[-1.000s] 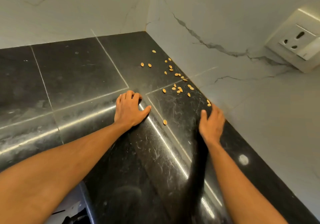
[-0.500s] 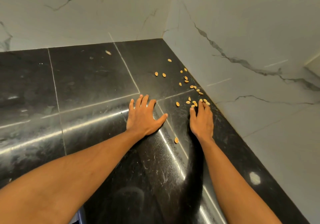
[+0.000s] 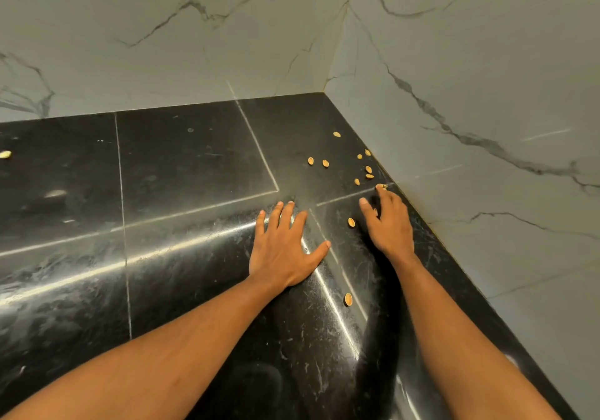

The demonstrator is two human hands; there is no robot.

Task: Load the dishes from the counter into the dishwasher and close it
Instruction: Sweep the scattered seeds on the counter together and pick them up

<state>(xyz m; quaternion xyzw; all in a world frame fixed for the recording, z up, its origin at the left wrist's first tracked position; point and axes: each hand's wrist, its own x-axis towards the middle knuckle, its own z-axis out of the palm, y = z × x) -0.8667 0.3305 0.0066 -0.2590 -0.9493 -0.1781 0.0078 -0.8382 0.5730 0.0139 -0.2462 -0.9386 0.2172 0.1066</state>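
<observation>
No dishes and no dishwasher are in view. My left hand (image 3: 285,250) lies flat, palm down, fingers spread, on the black stone counter (image 3: 181,166). My right hand (image 3: 388,221) rests on the counter close to the right wall, its fingers stretched forward and touching small tan shells (image 3: 363,173) scattered toward the corner. A few shells lie partly under its fingers. One shell (image 3: 351,222) sits between my two hands and another shell (image 3: 348,299) lies nearer me, beside my right forearm.
Grey marble-look walls (image 3: 470,101) close the counter at the back and on the right, meeting in a corner. A lone shell (image 3: 5,154) lies at the far left edge of the view. Pale grout lines cross the counter.
My right hand has slid forward along the wall into the scattered shells. The left hand stays flat in place. The view has tilted up, and the wall socket is out of view.
</observation>
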